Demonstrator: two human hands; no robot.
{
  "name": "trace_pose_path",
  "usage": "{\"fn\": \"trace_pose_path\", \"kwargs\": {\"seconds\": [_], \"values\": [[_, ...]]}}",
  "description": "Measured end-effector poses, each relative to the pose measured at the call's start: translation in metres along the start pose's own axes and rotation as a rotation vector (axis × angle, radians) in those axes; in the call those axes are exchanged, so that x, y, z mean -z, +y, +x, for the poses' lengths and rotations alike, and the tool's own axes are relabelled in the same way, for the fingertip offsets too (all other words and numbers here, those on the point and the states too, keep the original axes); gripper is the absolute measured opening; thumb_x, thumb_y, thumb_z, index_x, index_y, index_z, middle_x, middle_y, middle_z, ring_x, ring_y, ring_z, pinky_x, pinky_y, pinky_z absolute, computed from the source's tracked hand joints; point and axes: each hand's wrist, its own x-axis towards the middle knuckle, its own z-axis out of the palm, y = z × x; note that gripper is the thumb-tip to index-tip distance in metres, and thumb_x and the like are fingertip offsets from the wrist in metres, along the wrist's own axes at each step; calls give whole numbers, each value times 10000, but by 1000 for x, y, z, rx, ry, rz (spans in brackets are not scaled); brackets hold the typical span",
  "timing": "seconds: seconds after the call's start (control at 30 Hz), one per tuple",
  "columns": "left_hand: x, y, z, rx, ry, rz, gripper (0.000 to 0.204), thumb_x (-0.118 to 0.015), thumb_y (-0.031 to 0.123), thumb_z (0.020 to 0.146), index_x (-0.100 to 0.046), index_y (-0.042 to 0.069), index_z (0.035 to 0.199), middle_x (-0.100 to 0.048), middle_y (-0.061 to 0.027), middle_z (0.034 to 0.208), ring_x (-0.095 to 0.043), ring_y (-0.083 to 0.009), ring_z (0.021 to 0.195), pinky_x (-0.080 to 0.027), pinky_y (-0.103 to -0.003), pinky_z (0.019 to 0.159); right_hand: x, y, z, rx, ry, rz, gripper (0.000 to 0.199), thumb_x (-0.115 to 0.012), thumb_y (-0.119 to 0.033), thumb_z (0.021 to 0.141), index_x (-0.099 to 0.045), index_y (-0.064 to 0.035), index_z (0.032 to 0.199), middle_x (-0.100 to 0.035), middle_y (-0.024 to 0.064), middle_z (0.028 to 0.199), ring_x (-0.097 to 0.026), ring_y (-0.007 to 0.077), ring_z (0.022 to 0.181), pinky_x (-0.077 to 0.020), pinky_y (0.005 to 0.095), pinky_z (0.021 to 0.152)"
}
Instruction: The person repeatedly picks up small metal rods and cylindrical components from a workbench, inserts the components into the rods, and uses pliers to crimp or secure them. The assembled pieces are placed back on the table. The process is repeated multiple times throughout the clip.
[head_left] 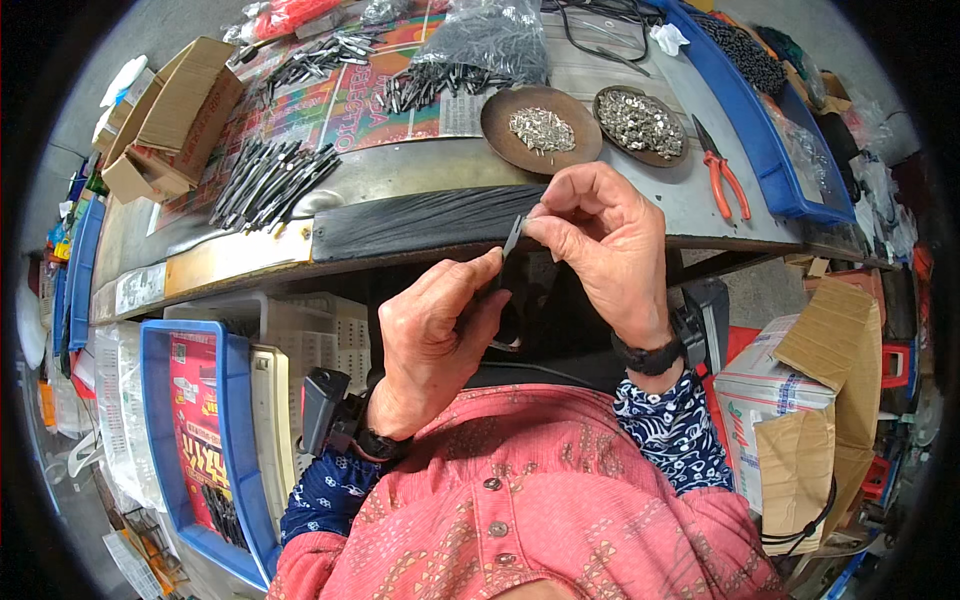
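Note:
My left hand (430,325) is closed, gripping a slim grey metal piece (513,236) between thumb and fingers, its tip pointing up and away from me. My right hand (610,250) pinches thumb and forefinger together close beside that tip; whatever sits between them is too small to make out. Both hands are raised in front of the table's near edge. Just beyond them stand a brown round dish (497,143) of small silvery pins (541,131) and a second dish (682,150) heaped with small round metal bits (640,122).
Red-handled pliers (722,180) lie right of the dishes. Dark slim pieces (272,185) are bundled on the left, with more beneath a clear plastic bag (490,40). An open cardboard box (175,125), a blue tray (735,80) and a blue crate (232,400) flank the work area.

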Motion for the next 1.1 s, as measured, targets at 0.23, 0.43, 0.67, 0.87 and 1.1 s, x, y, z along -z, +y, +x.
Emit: {"fn": "trace_pose_path", "kwargs": {"seconds": [0.23, 0.43, 0.67, 0.87, 1.1], "values": [[-3, -2, 0, 2, -7, -4, 312, -718, -44, 731, -655, 8, 1032, -600, -113, 740, -599, -220, 597, -485, -285, 553, 12, 6, 4, -91, -93, 47, 141, -696, -11, 838, -644, 8, 967, -651, 13, 844, -573, 51, 728, -472, 199, 645], [-5, -2, -1, 84, 3, -14, 298, -722, -27, 752, -657, 16, 1039, -620, -103, 771, -597, -170, 585, -482, -267, 546, 4, 9, -4, -19, -31, -109, 107, -689, -49, 863, -644, 26, 924, -640, 1, 833, -563, 43, 703, -463, 191, 621], [-5, -2, -2, 103, 11, -35, 303, -722, -29, 758, -658, 11, 1051, -638, -102, 797, -604, -148, 596, -488, -253, 556, -1, 10, -5, 282, 9, -392, 100, -678, -10, 819, -626, -12, 905, -621, 65, 795, -556, 117, 617, -454, 248, 554], [-2, -3, 0, 82, -6, -69, 305, -717, -40, 756, -657, -1, 1052, -636, -100, 791, -604, -144, 604, -483, -246, 556, 0, 8, -6, 89, -11, -227, 75, -681, -37, 861, -639, 15, 895, -628, -3, 788, -574, 48, 718, -471, 194, 642], [0, -4, 0, 47, -49, -75, 307, -665, -105, 800, -660, -4, 1089, -603, 21, 753, -511, -10, 564, -411, -166, 494, 5, 7, -1, -122, -95, 59, 135, -679, -56, 870, -647, 16, 979, -631, 6, 779, -535, 45, 631, -433, 180, 554]]}}
